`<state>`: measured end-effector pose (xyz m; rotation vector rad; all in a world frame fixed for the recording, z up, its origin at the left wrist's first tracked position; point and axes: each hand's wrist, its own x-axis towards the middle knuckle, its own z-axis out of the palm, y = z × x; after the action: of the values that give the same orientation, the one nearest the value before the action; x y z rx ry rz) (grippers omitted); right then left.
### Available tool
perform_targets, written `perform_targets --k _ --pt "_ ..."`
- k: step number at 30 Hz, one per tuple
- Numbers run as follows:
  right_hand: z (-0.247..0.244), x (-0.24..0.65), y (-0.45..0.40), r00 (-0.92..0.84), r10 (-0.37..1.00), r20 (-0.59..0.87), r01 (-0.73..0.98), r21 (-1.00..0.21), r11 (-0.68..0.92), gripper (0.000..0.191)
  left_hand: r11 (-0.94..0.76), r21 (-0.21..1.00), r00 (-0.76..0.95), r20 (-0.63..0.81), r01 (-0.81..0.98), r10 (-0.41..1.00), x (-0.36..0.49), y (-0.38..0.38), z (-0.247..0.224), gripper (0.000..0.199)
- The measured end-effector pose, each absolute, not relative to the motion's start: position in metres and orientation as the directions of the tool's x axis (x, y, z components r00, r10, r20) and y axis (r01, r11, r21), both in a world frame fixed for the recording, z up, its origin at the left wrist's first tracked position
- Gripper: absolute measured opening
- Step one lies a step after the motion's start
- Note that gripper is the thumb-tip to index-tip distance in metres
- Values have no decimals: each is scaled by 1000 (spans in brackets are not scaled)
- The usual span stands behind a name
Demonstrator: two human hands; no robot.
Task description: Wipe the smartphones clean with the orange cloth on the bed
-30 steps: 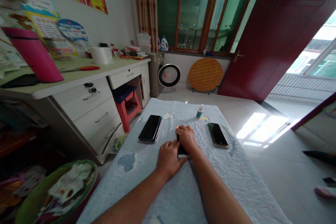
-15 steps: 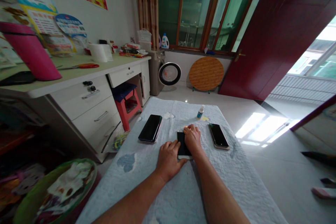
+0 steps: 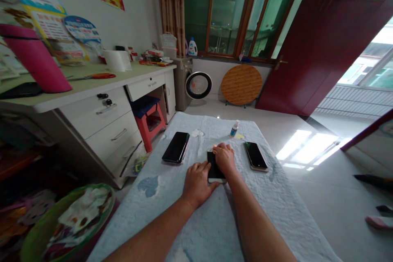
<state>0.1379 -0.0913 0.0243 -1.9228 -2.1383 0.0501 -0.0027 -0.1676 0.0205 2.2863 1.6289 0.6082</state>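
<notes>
A white-framed phone (image 3: pixel 215 172) with a dark screen lies face up on the cloth-covered table. My left hand (image 3: pixel 199 182) grips its left side, with the fingertips on the edge and the thumb along the bottom. Over the upper right of the screen, my right hand (image 3: pixel 225 159) presses with bunched fingers on a small orange thing (image 3: pixel 214 147), mostly hidden beneath them. To the left rests a larger black phone (image 3: pixel 176 147). Another dark phone (image 3: pixel 256 156) in a pale case is on the right. A small spray bottle (image 3: pixel 234 129) stands beyond my hands.
Light blue cloth (image 3: pixel 208 229) covers the table. On the left are a desk (image 3: pixel 107 106) with drawers, a red stool (image 3: pixel 150 125) and a green-rimmed bin (image 3: pixel 112 200) of waste. A washing machine (image 3: pixel 183 86) with its door open and a round wooden tabletop (image 3: pixel 242 85) are farther back.
My right hand has shifted slightly to the left over the phone's upper end, along with the orange thing. My left hand keeps its hold on the phone.
</notes>
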Motion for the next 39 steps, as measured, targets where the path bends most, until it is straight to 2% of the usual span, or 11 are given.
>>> perform_targets --k 5,9,19,21,32,39 --pt "22 149 -91 38 985 167 974 -227 1 29 -329 455 275 183 828 944 -3 -166 19 64" --pt "19 147 -88 43 983 177 976 -216 -4 30 -337 465 287 178 819 941 -4 -165 20 64" --pt "15 118 -79 -318 930 183 914 -201 351 32 -350 479 309 166 805 936 -5 -168 30 49" --pt "16 118 -80 -331 924 189 907 -205 367 31 -338 465 300 158 818 941 -4 -169 30 50" --pt "23 142 -88 -10 985 171 976 -213 47 29 -327 446 264 198 833 944 0 -168 20 63" --pt "21 153 -86 24 989 145 977 -215 8 31 -298 471 246 169 830 954 1 -167 19 64"
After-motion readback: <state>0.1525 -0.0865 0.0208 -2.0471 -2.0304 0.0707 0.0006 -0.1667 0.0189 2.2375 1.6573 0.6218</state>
